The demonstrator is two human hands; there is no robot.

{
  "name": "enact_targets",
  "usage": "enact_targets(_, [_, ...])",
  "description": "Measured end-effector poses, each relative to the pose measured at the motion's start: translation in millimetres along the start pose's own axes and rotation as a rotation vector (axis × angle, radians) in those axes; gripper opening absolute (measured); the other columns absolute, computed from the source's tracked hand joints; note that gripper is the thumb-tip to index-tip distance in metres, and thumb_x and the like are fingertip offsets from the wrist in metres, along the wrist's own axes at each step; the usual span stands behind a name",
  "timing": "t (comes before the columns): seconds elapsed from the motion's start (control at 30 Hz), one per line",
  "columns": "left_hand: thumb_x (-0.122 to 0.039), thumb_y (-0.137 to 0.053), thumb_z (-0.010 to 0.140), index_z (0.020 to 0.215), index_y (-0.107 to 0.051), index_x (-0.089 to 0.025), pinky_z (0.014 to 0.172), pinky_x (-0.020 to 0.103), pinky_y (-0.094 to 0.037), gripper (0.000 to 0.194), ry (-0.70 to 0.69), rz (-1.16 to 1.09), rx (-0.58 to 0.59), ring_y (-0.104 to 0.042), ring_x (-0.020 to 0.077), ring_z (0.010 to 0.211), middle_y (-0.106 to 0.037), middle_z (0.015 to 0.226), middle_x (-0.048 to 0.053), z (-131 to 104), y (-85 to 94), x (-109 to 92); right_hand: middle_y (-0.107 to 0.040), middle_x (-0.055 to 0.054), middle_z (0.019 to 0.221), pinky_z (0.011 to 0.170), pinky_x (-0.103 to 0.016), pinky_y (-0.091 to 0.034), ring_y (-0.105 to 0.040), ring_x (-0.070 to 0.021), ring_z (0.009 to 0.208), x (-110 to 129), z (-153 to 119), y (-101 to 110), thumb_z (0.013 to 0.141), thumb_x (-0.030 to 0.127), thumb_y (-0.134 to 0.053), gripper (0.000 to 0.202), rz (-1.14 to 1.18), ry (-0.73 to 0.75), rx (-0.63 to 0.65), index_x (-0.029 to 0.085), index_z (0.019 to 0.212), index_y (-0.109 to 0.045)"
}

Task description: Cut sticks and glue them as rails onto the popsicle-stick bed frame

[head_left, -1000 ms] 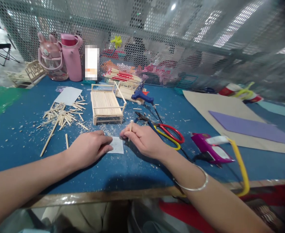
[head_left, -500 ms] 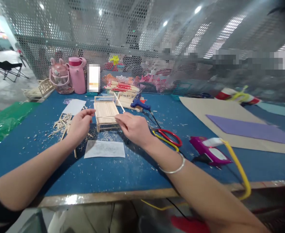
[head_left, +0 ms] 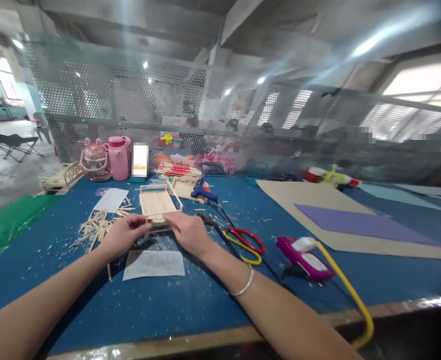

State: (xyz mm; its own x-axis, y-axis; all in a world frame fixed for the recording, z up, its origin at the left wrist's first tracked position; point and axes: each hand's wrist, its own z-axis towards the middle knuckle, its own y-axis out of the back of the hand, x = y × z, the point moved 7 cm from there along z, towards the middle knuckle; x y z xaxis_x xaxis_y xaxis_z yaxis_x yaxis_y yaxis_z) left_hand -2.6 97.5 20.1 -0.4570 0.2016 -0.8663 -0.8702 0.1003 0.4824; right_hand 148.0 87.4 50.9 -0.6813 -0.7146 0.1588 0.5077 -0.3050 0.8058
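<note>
A small bed-like frame of thin wooden sticks (head_left: 157, 202) stands on the blue table, with a slatted top and posts at its corners. My left hand (head_left: 128, 234) is at its front left corner, thumb and fingers pinched together. From the right, my right hand (head_left: 189, 232) reaches the front edge, its fingers closed on a thin wooden stick (head_left: 155, 216) that lies across the front. The left fingertips meet the stick's other end; the exact contact is small and partly hidden. A white paper sheet (head_left: 154, 265) lies just in front of the frame.
Loose sticks (head_left: 99, 226) and another paper (head_left: 110, 200) lie left. Behind stand a pink bottle (head_left: 118, 159), a clear jug (head_left: 96, 162) and a blue glue gun (head_left: 204, 191). To the right are red-and-yellow-handled pliers (head_left: 248, 241), a purple device (head_left: 305, 260) and purple sheet (head_left: 363, 225).
My left hand has moved in from beside the frame to its front left corner and closed. My right hand stays at the front edge with the stick. The camera view has tilted up.
</note>
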Motion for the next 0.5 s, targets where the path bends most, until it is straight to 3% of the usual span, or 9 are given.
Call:
enact_targets(0.13, [-0.043, -0.051, 0.078, 0.081, -0.063, -0.017, 0.067, 0.029, -0.044, 0.029, -0.031, 0.033, -0.094, -0.056, 0.0154, 0.068, -0.063, 0.072, 0.002, 1.0, 4.1, 0.4, -0.067, -0.006, 0.11, 0.085, -0.026, -0.049, -0.063, -0.0156, 0.101, 2.9, -0.2, -1.4, 0.086, 0.011, -0.043, 0.032, -0.006, 0.0, 0.015, 0.019, 0.11, -0.063])
enact_targets(0.33, [-0.04, -0.055, 0.074, 0.078, -0.06, -0.017, 0.057, 0.026, -0.043, 0.024, -0.02, 0.014, -0.08, -0.054, 0.0136, 0.059, -0.059, 0.065, 0.0, 0.0, 3.7, -0.7, -0.067, -0.006, 0.11, 0.085, -0.027, -0.05, -0.063, -0.0162, 0.101, 0.0, 0.1, -5.9, 0.086, 0.011, -0.044, 0.033, -0.016, 0.006, 0.021, 0.02, 0.11, -0.063])
enact_targets(0.5, [-0.034, -0.059, 0.071, 0.086, -0.062, -0.016, 0.058, 0.025, -0.043, 0.024, -0.031, -0.012, -0.088, -0.054, 0.0121, 0.06, -0.061, 0.068, 0.001, -0.3, 4.3, 0.2, -0.067, -0.005, 0.11, 0.085, -0.027, -0.05, -0.062, -0.0157, 0.101, -1.4, -0.3, -6.5, 0.086, 0.011, -0.043, 0.032, 0.009, 0.009, 0.022, 0.02, 0.11, -0.063])
